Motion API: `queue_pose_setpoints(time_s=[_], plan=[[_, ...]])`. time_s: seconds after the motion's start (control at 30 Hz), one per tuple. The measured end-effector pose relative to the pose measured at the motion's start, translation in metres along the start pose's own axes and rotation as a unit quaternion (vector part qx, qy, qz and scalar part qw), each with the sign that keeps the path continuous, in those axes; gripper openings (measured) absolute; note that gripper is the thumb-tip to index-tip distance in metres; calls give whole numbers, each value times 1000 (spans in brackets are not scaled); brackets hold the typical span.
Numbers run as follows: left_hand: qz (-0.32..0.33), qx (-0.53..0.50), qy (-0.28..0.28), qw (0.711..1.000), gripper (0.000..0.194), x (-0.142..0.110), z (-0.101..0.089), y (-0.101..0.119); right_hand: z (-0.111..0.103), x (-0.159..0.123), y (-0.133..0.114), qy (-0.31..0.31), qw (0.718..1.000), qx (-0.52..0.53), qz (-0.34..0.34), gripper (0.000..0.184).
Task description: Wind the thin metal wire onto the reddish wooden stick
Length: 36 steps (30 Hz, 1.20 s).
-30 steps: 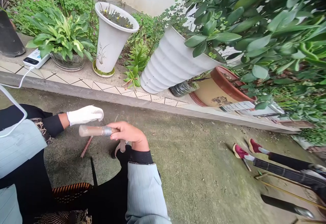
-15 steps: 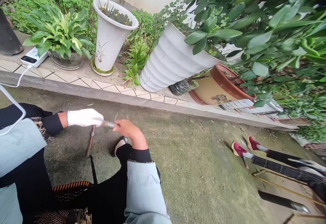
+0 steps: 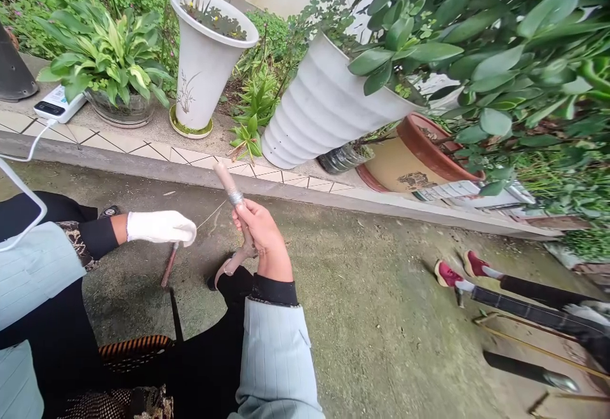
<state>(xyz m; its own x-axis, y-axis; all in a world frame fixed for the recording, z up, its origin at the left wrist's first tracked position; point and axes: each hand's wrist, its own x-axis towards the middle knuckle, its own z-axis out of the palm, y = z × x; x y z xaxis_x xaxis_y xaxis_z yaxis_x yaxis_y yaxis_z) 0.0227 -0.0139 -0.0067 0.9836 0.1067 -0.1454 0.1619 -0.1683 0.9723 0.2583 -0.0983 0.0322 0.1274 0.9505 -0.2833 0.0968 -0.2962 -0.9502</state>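
My right hand [image 3: 260, 234] is bare and closed round a brownish wooden handle with a metal band [image 3: 234, 194]; the handle stands nearly upright, tilted to the left. My left hand [image 3: 161, 227] wears a white glove and is curled shut. From under it a thin reddish rod [image 3: 168, 265] slopes down to the ground. A fine thread runs between the two hands. What the glove grips I cannot make out. Both arms are in pale blue sleeves with black cuffs.
A tiled curb [image 3: 143, 152] carries a tall white planter [image 3: 203, 56], a ribbed white pot [image 3: 324, 110], a brown pot [image 3: 410, 161], a leafy plant [image 3: 107, 66] and a white power bank [image 3: 54, 104] with its cable. At right lie another person's legs in red shoes [image 3: 457, 269] and long tools [image 3: 528, 368].
My right hand has swung the handle from lying level between the hands to standing nearly upright. The gloved left hand stayed almost in place.
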Motion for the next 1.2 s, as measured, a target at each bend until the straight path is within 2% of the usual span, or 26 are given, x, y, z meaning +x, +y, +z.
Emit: queue_pose_setpoints(time_s=[0.07,0.1,0.17,0.23,0.27,0.33,0.4,0.43,0.5,0.53,0.6,0.67,0.73,0.8,0.87,0.93,1.0,1.07,1.1,1.17,1.2], plan=[[18,50,-27,998,23,-1,1,6,8,6,5,12,988,-154,19,24],[25,75,-37,996,23,-2,1,8,13,8,6,14,968,-250,31,21],[29,112,-43,992,22,-3,0,11,25,10,9,-6,902,-427,62,19],[22,128,-30,991,23,-6,-4,13,38,10,10,-75,838,-533,88,18],[17,133,-19,991,24,-7,-7,14,43,9,9,-130,816,-555,92,17],[12,141,11,990,24,-11,-14,15,47,5,5,-262,796,-540,79,13],[12,127,34,991,24,-15,-19,16,44,-2,-3,-386,805,-448,44,12],[11,112,44,993,24,-17,-20,16,39,-6,-8,-426,822,-377,26,15],[7,67,62,996,25,-20,-19,17,27,-14,-18,-442,870,-219,-8,28],[4,43,73,996,26,-21,-16,18,21,-17,-22,-401,905,-143,-23,33],[-6,10,86,996,28,-24,-10,18,11,-19,-26,-279,958,-30,-51,34],[-8,2,75,997,29,-25,-4,17,8,-16,-24,-150,987,15,-58,33],[-3,29,45,999,26,-27,0,16,11,-9,-18,-57,997,-30,-39,30],[10,75,15,997,24,-29,2,14,19,-2,-11,-4,985,-171,-5,25],[16,119,-3,993,24,-30,2,14,31,4,-5,5,935,-354,35,21],[16,146,-5,989,25,-31,1,15,46,8,-1,-39,867,-492,74,19],[5,164,12,986,24,-32,-3,16,58,9,1,-124,815,-557,99,18],[-10,181,49,982,23,-33,-8,17,66,7,-1,-234,790,-558,99,14],[-14,184,66,981,24,-34,-12,16,66,5,-3,-295,789,-531,92,12],[-18,160,89,983,27,-36,-17,13,59,1,-10,-411,809,-415,67,13],[-19,132,93,987,29,-37,-18,11,52,-2,-14,-444,829,-336,52,16]])
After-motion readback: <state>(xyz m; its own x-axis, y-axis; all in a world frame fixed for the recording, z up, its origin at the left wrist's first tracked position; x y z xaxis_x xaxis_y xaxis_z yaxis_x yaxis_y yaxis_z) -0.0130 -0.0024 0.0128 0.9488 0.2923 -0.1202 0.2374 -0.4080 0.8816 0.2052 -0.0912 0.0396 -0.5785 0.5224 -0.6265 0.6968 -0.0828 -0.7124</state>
